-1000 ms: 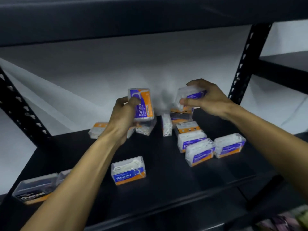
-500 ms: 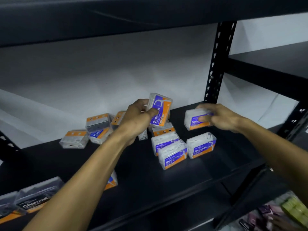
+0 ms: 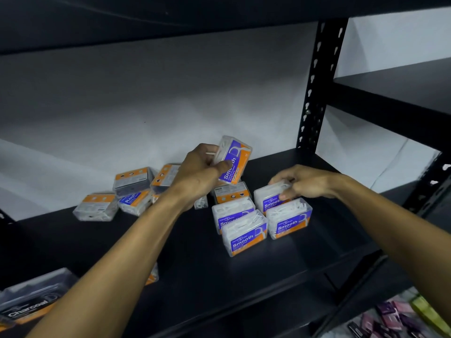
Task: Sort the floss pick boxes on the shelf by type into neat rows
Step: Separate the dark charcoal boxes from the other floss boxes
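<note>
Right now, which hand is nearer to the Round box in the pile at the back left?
Left. The left hand, holding a Smooth box, is just right of the Round box. The right hand is farther right, on another Smooth box.

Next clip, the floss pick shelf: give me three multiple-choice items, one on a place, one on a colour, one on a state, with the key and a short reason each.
1. Where is the Charcoal box?
A. near left shelf corner
B. beside the right upright
C. upper shelf

2. Band under the blue on the raised Smooth box?
A. green
B. orange
C. red

3. The raised Smooth box is:
A. lying flat on the shelf
B. held off the shelf
C. stacked on a Round box

Key: 1 A, it sits at the frame's lower left; 2 B, an orange edge shows; 3 B, the left hand grips it in the air while the right hand rests on a shelved box.
</note>
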`<state>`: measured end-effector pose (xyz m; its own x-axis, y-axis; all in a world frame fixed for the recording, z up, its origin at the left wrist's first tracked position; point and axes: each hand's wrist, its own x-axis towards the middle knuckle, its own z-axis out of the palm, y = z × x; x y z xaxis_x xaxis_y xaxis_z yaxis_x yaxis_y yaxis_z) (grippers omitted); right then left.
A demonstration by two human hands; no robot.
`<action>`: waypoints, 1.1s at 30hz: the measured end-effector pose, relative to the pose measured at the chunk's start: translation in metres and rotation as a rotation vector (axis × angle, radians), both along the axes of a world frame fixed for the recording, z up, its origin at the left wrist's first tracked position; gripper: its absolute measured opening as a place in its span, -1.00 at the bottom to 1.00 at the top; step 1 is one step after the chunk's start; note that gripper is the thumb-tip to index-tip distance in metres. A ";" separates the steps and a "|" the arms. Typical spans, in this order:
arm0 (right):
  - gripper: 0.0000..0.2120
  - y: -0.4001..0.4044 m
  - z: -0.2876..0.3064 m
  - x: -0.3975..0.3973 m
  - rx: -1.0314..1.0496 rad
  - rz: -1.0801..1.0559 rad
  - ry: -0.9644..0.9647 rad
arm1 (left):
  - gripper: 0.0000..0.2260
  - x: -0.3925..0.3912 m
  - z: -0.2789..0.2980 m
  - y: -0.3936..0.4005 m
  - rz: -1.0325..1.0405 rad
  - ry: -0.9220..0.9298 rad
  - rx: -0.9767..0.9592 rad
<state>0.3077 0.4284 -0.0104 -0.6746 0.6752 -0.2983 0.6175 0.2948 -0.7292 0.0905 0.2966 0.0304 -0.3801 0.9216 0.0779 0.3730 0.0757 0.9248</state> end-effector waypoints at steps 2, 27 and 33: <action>-0.69 0.001 0.001 -0.001 -0.012 0.015 -0.031 | -0.66 -0.001 -0.001 0.004 -0.010 0.033 -0.001; -0.69 0.005 0.003 0.014 -0.191 -0.170 -0.020 | -0.63 0.031 -0.023 0.094 -0.367 0.588 -0.322; -0.68 0.006 0.003 0.013 -0.203 -0.165 -0.015 | -0.64 0.032 -0.031 0.097 -0.405 0.565 -0.349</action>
